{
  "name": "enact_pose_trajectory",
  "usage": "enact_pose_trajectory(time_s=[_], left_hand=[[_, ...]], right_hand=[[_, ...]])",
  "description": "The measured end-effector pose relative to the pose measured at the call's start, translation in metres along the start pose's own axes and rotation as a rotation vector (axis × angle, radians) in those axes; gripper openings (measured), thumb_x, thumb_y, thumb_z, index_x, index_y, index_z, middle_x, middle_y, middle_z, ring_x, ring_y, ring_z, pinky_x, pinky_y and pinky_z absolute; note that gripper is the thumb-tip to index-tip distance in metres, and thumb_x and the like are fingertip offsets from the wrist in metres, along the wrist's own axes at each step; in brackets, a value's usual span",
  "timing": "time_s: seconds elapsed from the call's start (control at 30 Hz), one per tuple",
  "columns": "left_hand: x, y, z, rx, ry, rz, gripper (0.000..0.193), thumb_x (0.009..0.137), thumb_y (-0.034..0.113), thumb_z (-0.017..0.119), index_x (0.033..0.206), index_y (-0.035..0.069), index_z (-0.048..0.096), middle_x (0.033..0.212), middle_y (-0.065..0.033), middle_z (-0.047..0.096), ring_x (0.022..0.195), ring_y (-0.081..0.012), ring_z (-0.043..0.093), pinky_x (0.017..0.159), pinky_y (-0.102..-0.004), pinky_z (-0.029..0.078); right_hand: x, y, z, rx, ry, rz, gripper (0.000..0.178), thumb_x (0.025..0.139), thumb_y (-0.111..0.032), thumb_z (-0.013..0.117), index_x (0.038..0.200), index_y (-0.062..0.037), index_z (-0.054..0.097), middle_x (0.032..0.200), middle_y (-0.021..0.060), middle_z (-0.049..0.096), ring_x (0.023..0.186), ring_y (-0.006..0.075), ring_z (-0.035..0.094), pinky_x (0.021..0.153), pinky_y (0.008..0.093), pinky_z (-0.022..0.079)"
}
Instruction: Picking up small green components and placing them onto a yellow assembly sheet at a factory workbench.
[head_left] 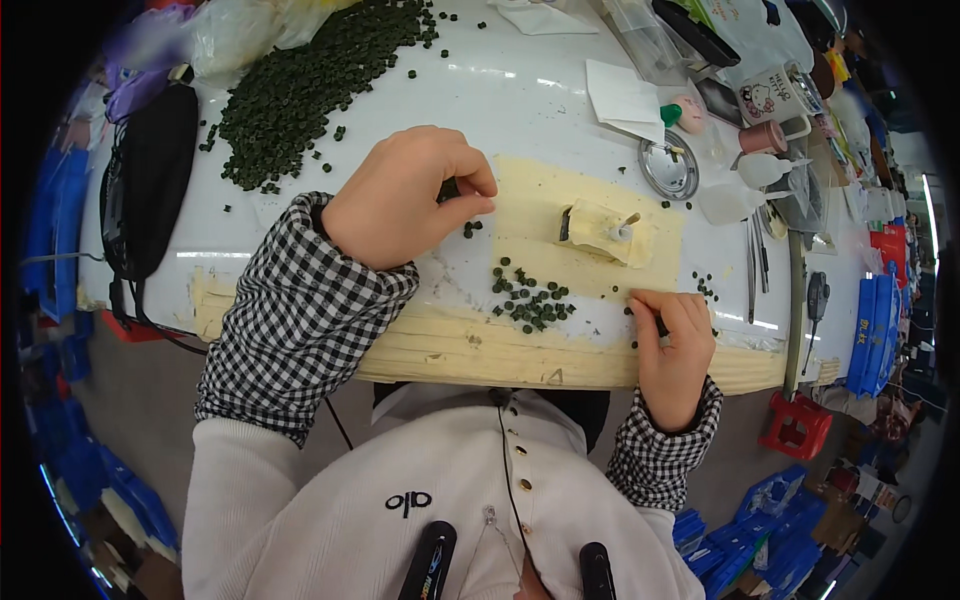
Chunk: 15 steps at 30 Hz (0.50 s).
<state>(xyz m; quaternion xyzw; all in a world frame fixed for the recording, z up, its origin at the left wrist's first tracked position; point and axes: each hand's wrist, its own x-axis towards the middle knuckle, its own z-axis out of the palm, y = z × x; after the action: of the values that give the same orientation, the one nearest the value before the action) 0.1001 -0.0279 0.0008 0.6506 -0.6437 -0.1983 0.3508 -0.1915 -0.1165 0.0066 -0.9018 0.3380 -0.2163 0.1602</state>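
Observation:
My left hand (410,195) is over the table beside a yellowish sheet (515,215), thumb and forefinger pinched at its left edge. Whatever the pinch holds is too small to make out. Dark green small pieces (535,308) lie scattered between my hands, and a few show beneath my left fingers. On the sheet sits a small tape-covered block (608,235) with a short pin standing out of it. My right hand (677,345) rests at the sheet's lower right corner, fingertips drawn together near a few green pieces; anything inside them is hidden.
A large heap of green pieces (310,95) spreads at the far left, near a black pouch (155,185). To the right are a round metal dish (668,167), plastic bottles (728,203), a pink thread spool (763,138) and tweezers (752,270). A wooden strip (480,358) edges the table.

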Motion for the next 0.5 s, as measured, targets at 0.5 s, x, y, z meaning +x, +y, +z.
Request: enact_pose_trajectory(time_s=[0.5], left_hand=[[-0.004,0.011,0.014,0.201,-0.03,0.105,0.012,0.074,0.001,0.071,0.082,0.001,0.062,0.076,-0.0069,0.056,0.079,-0.0239,0.055,0.069,-0.034,0.048]], right_hand=[[0.002,0.005,-0.005,-0.032,-0.069,-0.033,0.014,0.074,0.001,0.071,0.083,-0.0007,0.059,0.078,0.0103,0.056,0.075,0.0293,0.052,0.068,0.0374,0.042]])
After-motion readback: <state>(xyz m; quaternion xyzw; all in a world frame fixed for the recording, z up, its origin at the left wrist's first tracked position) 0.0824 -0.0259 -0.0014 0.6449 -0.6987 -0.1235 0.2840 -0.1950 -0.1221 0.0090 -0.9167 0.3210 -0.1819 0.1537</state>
